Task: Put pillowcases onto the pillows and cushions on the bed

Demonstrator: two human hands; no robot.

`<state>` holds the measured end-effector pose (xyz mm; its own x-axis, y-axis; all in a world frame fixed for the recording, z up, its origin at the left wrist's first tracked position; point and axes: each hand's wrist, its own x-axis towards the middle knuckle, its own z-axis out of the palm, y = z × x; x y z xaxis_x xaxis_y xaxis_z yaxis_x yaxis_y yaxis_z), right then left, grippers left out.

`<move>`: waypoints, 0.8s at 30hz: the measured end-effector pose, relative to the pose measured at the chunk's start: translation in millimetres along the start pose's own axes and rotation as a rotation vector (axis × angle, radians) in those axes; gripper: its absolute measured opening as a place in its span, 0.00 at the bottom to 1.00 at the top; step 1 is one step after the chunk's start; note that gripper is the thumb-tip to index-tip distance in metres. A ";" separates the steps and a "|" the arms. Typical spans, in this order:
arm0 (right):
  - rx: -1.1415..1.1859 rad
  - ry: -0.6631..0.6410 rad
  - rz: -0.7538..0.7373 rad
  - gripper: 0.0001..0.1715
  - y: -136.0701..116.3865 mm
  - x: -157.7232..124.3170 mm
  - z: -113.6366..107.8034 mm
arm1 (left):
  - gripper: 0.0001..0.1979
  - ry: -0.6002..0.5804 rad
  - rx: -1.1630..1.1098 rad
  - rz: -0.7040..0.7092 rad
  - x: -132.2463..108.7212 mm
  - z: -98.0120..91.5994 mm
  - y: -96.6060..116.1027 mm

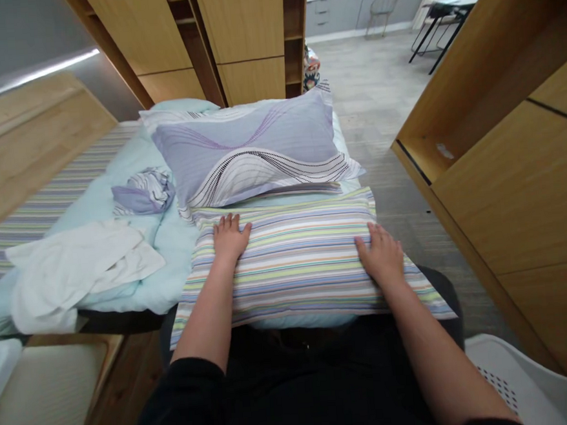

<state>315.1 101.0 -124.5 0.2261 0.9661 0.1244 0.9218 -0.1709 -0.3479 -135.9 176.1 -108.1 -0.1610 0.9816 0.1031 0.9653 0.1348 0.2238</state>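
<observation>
Nearest, black sleeves (180, 407) and bare forearms reaching forward onto a striped pillow (294, 263), which lies flat and crosswise at the near end of a bed (119, 298). Left hand (229, 237) open and flat on top of the pillow, fingers lightly spread, tips close to the far edge, nothing gripped. Right hand (381, 255) just as open and flat, fingers spread, resting toward the pillow's right end, with no fold of fabric pinched. Both hands well apart, palms down. Low at the right, a white plastic basket (513, 378) with dotted perforations; low at the left, a pale padded panel (47, 404) in a wooden frame. Just beyond the striped pillow, a lavender pillow (245, 152) with wavy line patterns, lying flat and touching the striped one. To the left on a pale blue sheet (176, 246), a crumpled white cloth (74, 272) and a bunched lavender-striped cloth (142, 192). Along the far left, a striped blanket (34, 194). Behind the lavender pillow, a pale blue pillow (183, 105). Tall wooden cabinets (509, 184) at the right, wooden shelves (247, 40) ahead, then a grey floor (376, 89), and far off a wire chair (382, 11) and a black-legged table (445, 23).
</observation>
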 end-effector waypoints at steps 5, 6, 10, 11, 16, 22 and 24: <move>0.364 -0.340 0.313 0.46 67.5 25.7 -5.5 | 0.50 -0.046 -0.212 -0.489 -45.7 -24.2 -91.8; 0.467 -0.377 0.330 0.42 73.7 27.5 -6.2 | 0.50 -0.114 -0.291 -0.576 -54.6 -27.5 -108.7; 0.897 -0.647 0.567 0.33 75.0 28.4 -10.8 | 0.34 -0.228 -0.553 -0.580 -90.5 -34.5 -140.4; 0.944 -0.686 0.646 0.31 72.3 28.3 -12.6 | 0.32 -0.214 -0.659 -0.565 -99.0 -35.5 -139.7; 0.997 -0.362 0.651 0.27 67.3 16.7 -36.9 | 0.25 -0.115 -1.017 -0.620 -132.2 -56.2 -127.3; 1.087 -0.266 0.613 0.27 86.3 -21.5 -97.9 | 0.37 0.119 -1.068 -0.566 -156.6 -126.8 -158.2; 1.056 -0.335 0.625 0.26 84.9 -23.1 -100.2 | 0.34 0.056 -0.898 -0.516 -153.9 -135.3 -167.1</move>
<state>419.7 44.8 -63.7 0.2971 0.8048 -0.5138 -0.0458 -0.5254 -0.8496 -300.3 -15.9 -30.2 -0.5433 0.8221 -0.1705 0.2712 0.3640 0.8910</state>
